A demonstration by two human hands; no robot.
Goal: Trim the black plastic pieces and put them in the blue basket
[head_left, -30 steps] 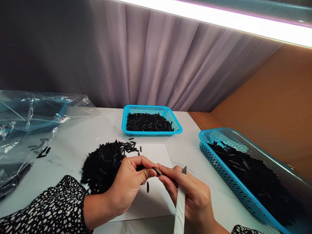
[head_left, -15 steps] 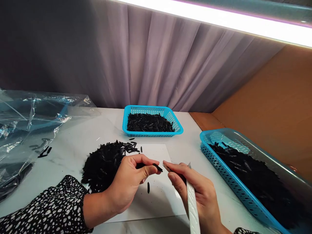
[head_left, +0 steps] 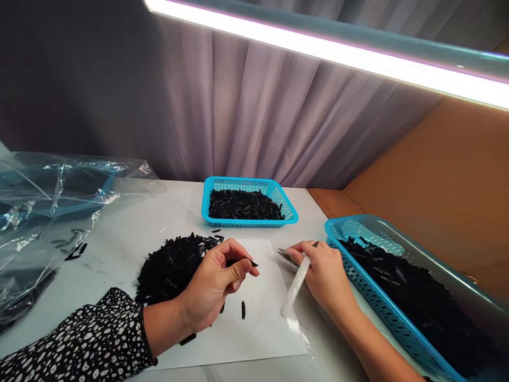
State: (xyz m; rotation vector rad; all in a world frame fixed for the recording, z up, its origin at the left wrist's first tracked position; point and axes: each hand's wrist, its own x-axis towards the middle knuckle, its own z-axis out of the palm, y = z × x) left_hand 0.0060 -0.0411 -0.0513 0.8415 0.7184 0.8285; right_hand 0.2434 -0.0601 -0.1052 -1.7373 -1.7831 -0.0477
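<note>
Pinching a black strip over the white sheet

Your left hand grips the strip between thumb and fingers. Right of the sheet, your right hand grasps a white-handled tool and touches tweezers, firmness unclear. A black pile lies at the sheet's left; a blue basket stands beyond the sheet.

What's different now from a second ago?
The right hand has moved away from the left hand, rightward and farther out, carrying the tweezers and white-handled tool. The left hand still pinches a black piece. The black heap, far basket and right basket stayed put.
</note>
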